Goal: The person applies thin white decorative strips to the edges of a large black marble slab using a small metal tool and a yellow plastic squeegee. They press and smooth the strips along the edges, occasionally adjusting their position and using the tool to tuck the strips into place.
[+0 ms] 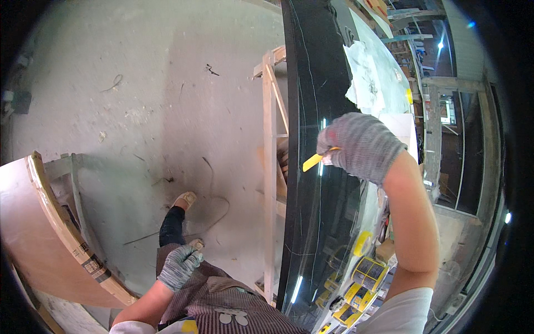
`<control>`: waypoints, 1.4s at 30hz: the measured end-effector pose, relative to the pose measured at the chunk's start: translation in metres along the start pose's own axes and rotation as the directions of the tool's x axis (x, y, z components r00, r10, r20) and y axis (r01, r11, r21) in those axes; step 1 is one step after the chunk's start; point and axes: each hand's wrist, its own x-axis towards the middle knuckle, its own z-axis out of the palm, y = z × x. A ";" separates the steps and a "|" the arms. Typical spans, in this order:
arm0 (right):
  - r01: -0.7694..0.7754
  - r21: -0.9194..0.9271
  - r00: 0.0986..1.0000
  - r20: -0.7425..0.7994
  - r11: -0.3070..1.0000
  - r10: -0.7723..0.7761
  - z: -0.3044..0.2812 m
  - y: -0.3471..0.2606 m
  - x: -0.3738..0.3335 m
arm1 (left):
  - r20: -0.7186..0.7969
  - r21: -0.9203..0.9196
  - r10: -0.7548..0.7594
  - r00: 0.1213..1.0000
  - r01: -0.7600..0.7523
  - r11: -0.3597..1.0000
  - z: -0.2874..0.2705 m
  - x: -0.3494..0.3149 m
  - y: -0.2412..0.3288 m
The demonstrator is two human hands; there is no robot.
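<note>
My right hand [360,147], in a grey knit glove, is closed around a yellow scraper-like tool [312,161] whose tip rests against the glossy black stone slab [317,83]. The slab runs from the top of the view down to the lower middle and shines with reflections. My left hand [179,267], also gloved in grey, hangs loosely beside my striped apron at the lower left, holding nothing, fingers slightly curled. White crumpled paper [370,75] lies on the slab's far part.
A wooden frame [270,167] props the slab from the left. A curved plywood panel [39,234] stands at lower left. Grey concrete floor [156,100] spreads beyond. Yellow tape rolls [368,271] lie near the slab's near end. My foot [184,199] is on the floor.
</note>
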 end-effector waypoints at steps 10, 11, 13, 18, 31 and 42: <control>0.049 -0.309 0.902 0.421 0.950 0.090 0.014 -0.032 0.062 | -0.072 -0.109 0.010 0.997 -0.018 0.994 -0.011 0.002 -0.003; 0.043 -0.345 0.902 0.418 0.937 0.112 0.017 -0.033 0.063 | -0.068 -0.100 0.020 0.997 -0.027 0.995 -0.012 0.003 -0.002; 0.064 -0.403 0.893 0.431 0.913 0.127 0.013 -0.039 0.070 | -0.074 -0.084 0.041 0.996 -0.047 0.995 -0.012 0.003 0.000; 0.082 -0.502 0.931 0.346 0.861 0.113 0.005 -0.047 0.075 | -0.074 -0.098 0.039 0.997 -0.046 0.994 -0.012 0.005 0.003; 0.065 -0.485 0.926 0.354 0.872 0.128 -0.006 -0.039 0.095 | -0.080 -0.013 0.064 0.995 -0.065 0.998 -0.016 0.008 0.001; -0.195 0.059 0.888 -0.413 0.979 0.202 -0.022 -0.011 -0.002 | -0.070 -0.060 0.079 0.994 -0.083 0.995 -0.013 0.003 0.006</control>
